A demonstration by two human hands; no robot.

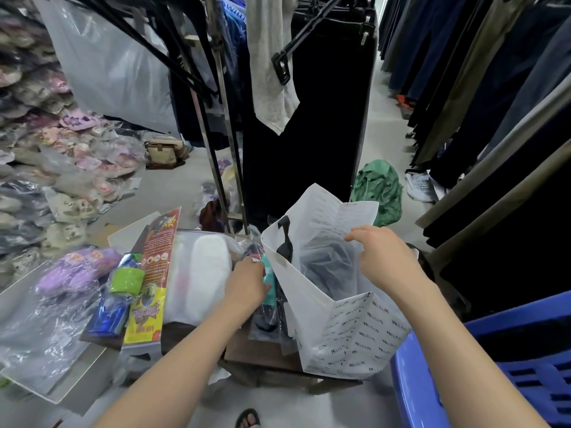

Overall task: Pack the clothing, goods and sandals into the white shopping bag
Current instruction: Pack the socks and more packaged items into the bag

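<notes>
The white shopping bag (312, 304) stands open on a low wooden stool, with a dark wrapped garment inside it. My right hand (380, 257) grips the bag's far rim and holds it open. My left hand (250, 282) is closed on a plastic-wrapped teal and black item (268, 291) just left of the bag. Beside it lie a white garment in clear plastic (200, 273), a red and yellow boxed toy (151, 288), a green and blue pack (123, 279) and purple sandals in plastic (77, 267).
A blue plastic chair (494, 372) stands at the lower right. Clothes racks (222, 103) with hanging trousers rise ahead and to the right. Bagged sandals are piled along the left. A green bag (380, 189) lies on the floor behind the shopping bag.
</notes>
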